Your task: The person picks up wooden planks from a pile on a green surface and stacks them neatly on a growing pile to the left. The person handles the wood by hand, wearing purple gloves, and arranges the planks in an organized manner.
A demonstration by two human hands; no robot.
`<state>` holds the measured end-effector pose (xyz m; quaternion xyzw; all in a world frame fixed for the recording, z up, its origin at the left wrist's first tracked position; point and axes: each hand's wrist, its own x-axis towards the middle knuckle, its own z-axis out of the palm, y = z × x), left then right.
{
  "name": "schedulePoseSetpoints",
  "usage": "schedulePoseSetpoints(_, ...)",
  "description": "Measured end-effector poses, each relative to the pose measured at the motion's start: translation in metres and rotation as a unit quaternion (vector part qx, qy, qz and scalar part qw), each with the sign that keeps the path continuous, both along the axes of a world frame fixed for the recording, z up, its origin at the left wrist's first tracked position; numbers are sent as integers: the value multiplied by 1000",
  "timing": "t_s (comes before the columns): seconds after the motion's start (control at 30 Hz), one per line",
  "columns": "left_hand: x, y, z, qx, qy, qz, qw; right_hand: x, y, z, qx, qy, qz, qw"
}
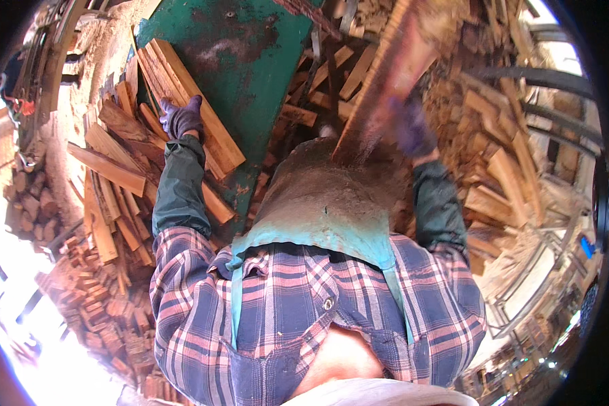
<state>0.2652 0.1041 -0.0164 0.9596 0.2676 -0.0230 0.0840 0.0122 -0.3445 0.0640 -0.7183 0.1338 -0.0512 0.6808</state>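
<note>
My left hand [183, 119], in a purple-grey glove, grips a couple of sawn wooden planks [213, 128] lying at a slant on the left edge of a green metal table [250, 74]. Its fingers bend over the planks' near side. My right hand [414, 128], gloved too and smeared by motion, is at the side of a long wooden board [379, 74]. The board is blurred as well and slants up and away from in front of my apron [325, 196]. The right fingers cannot be made out singly.
Loose wood strips [108, 169] lie heaped left of the green table. Short stacked wood pieces [108, 311] are at the lower left. More offcuts [501, 183] pile up on the right, beside dark curved metal bars [541, 78]. Scraps [338, 71] lie beyond the table's right edge.
</note>
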Motion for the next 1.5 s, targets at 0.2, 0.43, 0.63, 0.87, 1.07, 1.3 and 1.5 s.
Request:
schedulePoseSetpoints(0.2, 1, 17, -2, -38, -30, -93, 994, 0, -70, -155, 331, 55, -346, 876)
schedulePoseSetpoints(0.43, -16, 6, 10, -138, -104, -143, 975, 38, 70, -288, 19, 313, -352, 882)
schedulePoseSetpoints(0.63, -34, 15, 23, -133, -136, -146, 971, 77, 261, -246, -60, 142, 138, 978)
schedulePoseSetpoints(0.87, -144, -20, 55, -8, 144, -5, 989, 17, 163, -181, 385, 185, 465, 775)
schedulePoseSetpoints(1.07, -157, 24, 79, -110, -99, -11, 989, 174, 221, -132, 535, 353, 421, 642)
schedulePoseSetpoints(1.3, -231, -10, 134, -397, -39, 47, 916, 203, 274, -140, 466, 443, 393, 657)
schedulePoseSetpoints(1.5, -288, 30, 169, -378, -356, 108, 848, 223, 406, -31, 84, -45, 709, 699)
